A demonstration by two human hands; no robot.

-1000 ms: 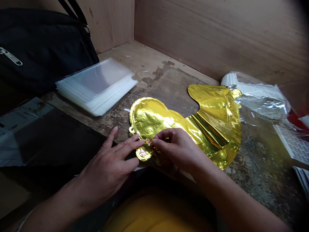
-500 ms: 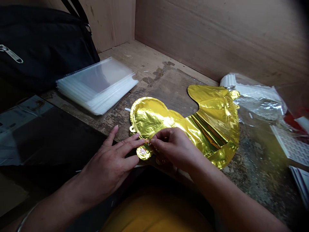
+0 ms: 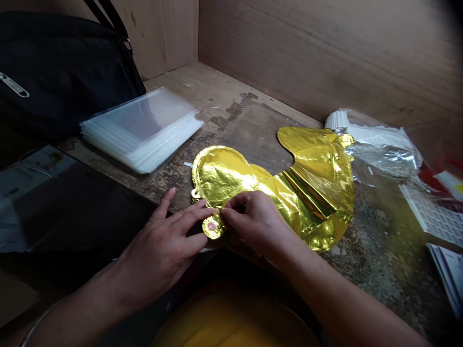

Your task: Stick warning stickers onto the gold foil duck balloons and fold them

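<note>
The right hand [image 3: 253, 224] is pinching the small neck of the gold foil balloon [image 3: 311, 188] between its fingers [image 3: 235, 214], and the left hand [image 3: 159, 250] is steadying it with open fingers [image 3: 191, 217].

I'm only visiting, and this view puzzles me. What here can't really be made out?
All in the head view:
The tiny orange-gold piece at the right hand's fingertips: too small, and partly covered by the fingers.
The part of the gold foil balloon under the right hand: hidden by that hand.
The white gridded sheet: cut off by the right edge, its marks too small to read.
The red item: blurred behind clear plastic.
</note>
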